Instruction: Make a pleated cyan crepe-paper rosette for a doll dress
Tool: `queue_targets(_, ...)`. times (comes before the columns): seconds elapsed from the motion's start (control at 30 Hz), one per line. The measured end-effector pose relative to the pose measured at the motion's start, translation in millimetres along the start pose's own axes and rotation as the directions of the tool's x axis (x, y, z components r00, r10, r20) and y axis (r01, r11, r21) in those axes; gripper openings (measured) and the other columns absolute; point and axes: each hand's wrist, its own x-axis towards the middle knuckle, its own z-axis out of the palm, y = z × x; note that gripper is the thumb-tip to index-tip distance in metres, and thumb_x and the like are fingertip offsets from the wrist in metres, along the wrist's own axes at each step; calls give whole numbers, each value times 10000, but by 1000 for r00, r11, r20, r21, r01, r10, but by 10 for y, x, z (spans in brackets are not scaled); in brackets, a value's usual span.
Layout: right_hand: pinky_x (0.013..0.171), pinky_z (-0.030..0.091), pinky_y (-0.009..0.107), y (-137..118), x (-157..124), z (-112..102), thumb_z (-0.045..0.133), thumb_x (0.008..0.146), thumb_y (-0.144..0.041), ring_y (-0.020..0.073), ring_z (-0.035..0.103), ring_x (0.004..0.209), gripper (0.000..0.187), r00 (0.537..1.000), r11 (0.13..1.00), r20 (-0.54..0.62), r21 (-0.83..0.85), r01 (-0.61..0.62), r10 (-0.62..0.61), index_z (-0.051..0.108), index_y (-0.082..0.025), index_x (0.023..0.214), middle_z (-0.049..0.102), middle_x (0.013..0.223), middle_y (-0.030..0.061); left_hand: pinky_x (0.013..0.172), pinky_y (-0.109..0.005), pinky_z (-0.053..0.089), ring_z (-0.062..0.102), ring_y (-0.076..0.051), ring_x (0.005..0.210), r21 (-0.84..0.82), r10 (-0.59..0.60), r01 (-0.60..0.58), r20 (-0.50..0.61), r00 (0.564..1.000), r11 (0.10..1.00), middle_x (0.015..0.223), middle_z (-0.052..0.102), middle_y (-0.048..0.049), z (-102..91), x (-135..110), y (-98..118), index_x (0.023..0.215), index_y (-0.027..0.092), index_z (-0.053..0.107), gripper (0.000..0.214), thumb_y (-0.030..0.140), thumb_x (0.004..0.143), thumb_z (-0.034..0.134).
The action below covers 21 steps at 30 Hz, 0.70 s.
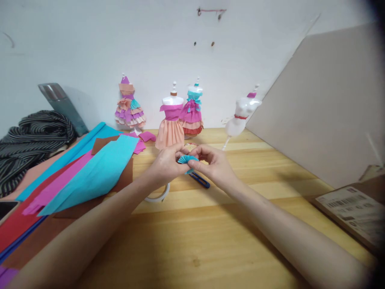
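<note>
Between both hands is a small piece of pleated turquoise crepe paper, its folds fanned out. My left hand pinches its left side, with the fingers curled behind. Thumb and fingers of my right hand grip the right side. Just below the paper, a dark blue utility knife lies on the wooden table. A roll of white tape rests under my left wrist, partly hidden by it. Behind my hands stands a small mannequin in a magenta top and pleated peach skirt.
Two more dressed mannequins stand near the wall; a bare white mannequin leans at right. Crepe paper sheets cover the left side, beside striped cloth. A cardboard box sits at right.
</note>
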Motion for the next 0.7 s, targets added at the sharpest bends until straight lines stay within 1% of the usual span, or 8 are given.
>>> queue_targets(0.1, 556, 416, 269, 20, 3, 1, 722, 650, -309, 116, 492, 557, 183, 1000, 999, 1, 26, -31, 31, 601, -181, 602, 552, 569, -24, 531, -193, 387, 514, -72, 552, -38, -24, 24, -16, 1000, 999, 594, 568, 50, 2, 12, 24, 687, 157, 561, 201, 184, 562, 717)
queue_targets(0.2, 549, 424, 269, 31, 6, 8, 749, 629, -327, 115, 505, 543, 207, 995, 986, -29, 140, -87, 92, 604, -180, 625, 563, 582, -25, 531, -193, 392, 498, -62, 528, -145, -88, 83, -31, 996, 986, 554, 534, 62, 4, 21, 70, 630, 153, 531, 214, 185, 548, 726)
queue_targets(0.33, 568, 443, 266, 29, 7, 7, 776, 624, -346, 113, 516, 549, 242, 990, 960, -41, 253, -122, 136, 597, -182, 632, 572, 591, -27, 573, -208, 428, 547, -75, 559, -186, -131, 113, -88, 987, 976, 589, 587, 45, -10, 5, 133, 649, 141, 563, 194, 174, 567, 736)
queue_targets(0.43, 615, 459, 273, 49, 10, -18, 751, 677, -423, 122, 536, 594, 271, 991, 956, -59, 279, -95, 116, 628, -182, 667, 586, 625, -16, 642, -234, 469, 596, -95, 612, -210, -167, 152, -53, 985, 966, 668, 660, 8, -29, -15, 168, 711, 122, 640, 181, 184, 587, 755)
queue_targets(0.5, 632, 468, 284, 76, 14, -37, 705, 718, -501, 142, 559, 636, 319, 991, 954, -75, 288, -86, 112, 658, -186, 718, 605, 656, 0, 694, -249, 483, 621, -107, 659, -225, -180, 166, -39, 983, 960, 744, 701, -23, -43, -18, 171, 776, 111, 683, 212, 204, 604, 766)
queue_targets(0.57, 632, 472, 291, 100, 17, -42, 669, 736, -550, 156, 565, 653, 363, 992, 955, -69, 285, -86, 110, 664, -187, 728, 605, 663, 10, 722, -254, 486, 633, -113, 689, -258, -177, 163, -34, 984, 952, 794, 719, -39, -55, -11, 152, 822, 109, 702, 249, 220, 612, 776)
queue_targets(0.63, 627, 469, 290, 110, 16, -30, 677, 729, -540, 149, 548, 637, 363, 994, 962, -41, 256, -91, 105, 638, -184, 674, 583, 644, 5, 736, -262, 490, 640, -119, 699, -306, -166, 149, -30, 986, 940, 802, 724, -40, -65, 2, 115, 825, 114, 705, 259, 229, 607, 786)
queue_targets(0.7, 623, 463, 287, 104, 11, -8, 719, 698, -486, 135, 522, 607, 338, 993, 970, -19, 219, -108, 115, 595, -182, 618, 564, 621, -6, 731, -265, 493, 639, -120, 681, -341, -161, 140, -33, 986, 930, 765, 720, -33, -68, 12, 75, 804, 116, 702, 254, 226, 595, 796)
